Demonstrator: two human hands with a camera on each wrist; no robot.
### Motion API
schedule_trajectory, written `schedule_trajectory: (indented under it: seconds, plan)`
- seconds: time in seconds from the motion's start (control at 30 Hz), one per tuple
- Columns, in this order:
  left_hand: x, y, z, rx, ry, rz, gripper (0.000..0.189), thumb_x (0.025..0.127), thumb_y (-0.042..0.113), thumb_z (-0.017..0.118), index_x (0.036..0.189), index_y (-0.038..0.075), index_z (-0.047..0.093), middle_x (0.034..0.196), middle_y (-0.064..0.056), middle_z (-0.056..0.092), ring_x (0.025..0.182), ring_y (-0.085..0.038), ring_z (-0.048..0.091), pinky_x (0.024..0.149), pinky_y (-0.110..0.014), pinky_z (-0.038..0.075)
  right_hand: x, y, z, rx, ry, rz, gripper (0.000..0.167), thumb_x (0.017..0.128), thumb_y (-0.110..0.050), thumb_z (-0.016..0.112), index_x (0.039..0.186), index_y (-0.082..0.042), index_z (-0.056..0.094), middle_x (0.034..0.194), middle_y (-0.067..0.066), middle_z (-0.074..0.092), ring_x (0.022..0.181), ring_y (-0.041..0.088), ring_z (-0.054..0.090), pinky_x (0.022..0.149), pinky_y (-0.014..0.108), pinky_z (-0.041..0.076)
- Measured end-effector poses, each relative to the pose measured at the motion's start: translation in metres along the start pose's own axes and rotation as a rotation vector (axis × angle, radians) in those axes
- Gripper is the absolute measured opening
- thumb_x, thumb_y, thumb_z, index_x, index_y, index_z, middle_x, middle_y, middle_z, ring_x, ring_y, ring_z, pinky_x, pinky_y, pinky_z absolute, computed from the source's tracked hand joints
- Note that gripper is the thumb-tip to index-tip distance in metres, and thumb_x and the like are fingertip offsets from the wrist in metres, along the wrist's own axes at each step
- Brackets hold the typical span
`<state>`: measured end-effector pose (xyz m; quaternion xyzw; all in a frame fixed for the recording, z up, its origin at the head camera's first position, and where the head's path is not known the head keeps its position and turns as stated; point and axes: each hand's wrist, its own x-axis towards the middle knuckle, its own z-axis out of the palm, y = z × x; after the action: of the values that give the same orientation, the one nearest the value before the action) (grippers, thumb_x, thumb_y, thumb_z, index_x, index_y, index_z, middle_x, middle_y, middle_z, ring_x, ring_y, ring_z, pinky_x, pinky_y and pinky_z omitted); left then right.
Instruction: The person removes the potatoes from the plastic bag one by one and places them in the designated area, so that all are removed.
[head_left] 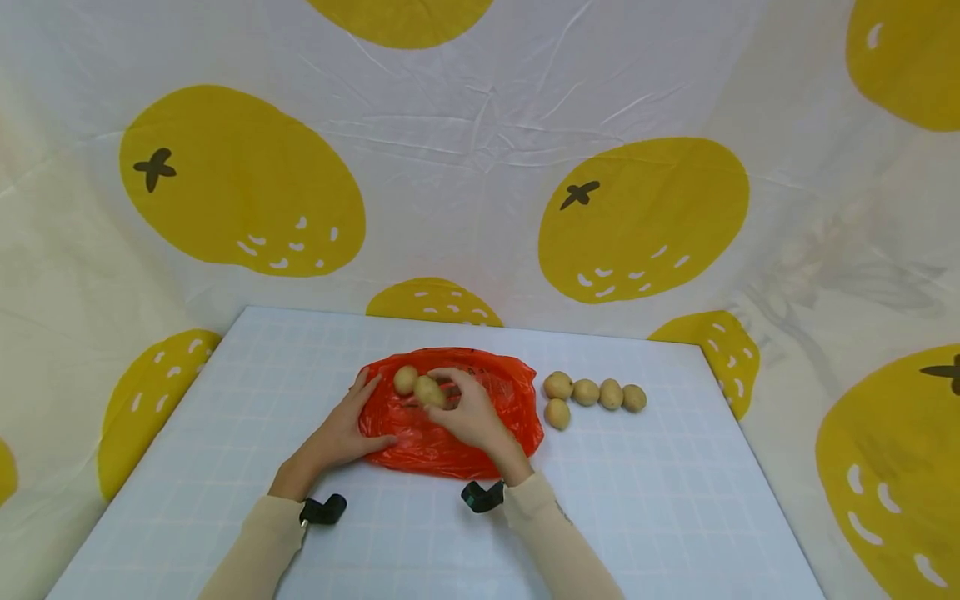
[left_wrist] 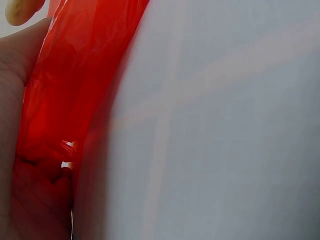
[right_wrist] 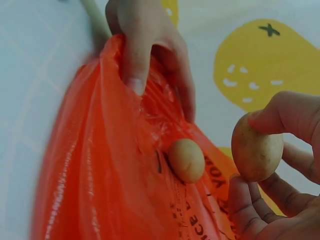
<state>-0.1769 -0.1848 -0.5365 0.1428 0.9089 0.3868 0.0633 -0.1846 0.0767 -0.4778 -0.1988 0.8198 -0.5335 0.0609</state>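
Observation:
A red plastic bag [head_left: 450, 450] with dark print lies spread on the table. At its left end, my left hand [head_left: 341, 429] grips the bag's edge, thumb along the near side and fingers toward the far side; in the left wrist view red plastic [left_wrist: 75, 75] covers part of this hand. My right hand [head_left: 472, 412] pinches a potato [right_wrist: 257, 150] between thumb and fingertips above the bag. Another potato [right_wrist: 186, 160] rests on the bag, just left of the held one in the head view [head_left: 406, 380].
Right of the bag, several potatoes [head_left: 586, 392] lie in a row on the pale checked table [head_left: 675, 500], with one more potato [head_left: 557, 414] in front of the row's left end. A curtain [head_left: 450, 208] with large yellow fruit prints hangs behind and beside the table.

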Motion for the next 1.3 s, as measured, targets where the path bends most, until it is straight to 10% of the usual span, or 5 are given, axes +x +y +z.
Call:
schedule_trajectory:
  seconds: [1.3]
  plan:
    - [0.000, -0.004, 0.003, 0.009, 0.015, 0.010, 0.113, 0.082, 0.049, 0.084, 0.165, 0.010, 0.019, 0.173, -0.020, 0.005, 0.155, -0.052, 0.015, 0.114, -0.075, 0.029, -0.032, -0.010, -0.051, -0.020, 0.208, -0.068, 0.049, 0.089, -0.014, 0.077, 0.136, -0.017, 0.063, 0.128, 0.001, 0.065, 0.108, 0.021, 0.065, 0.093, 0.038, 0.059]
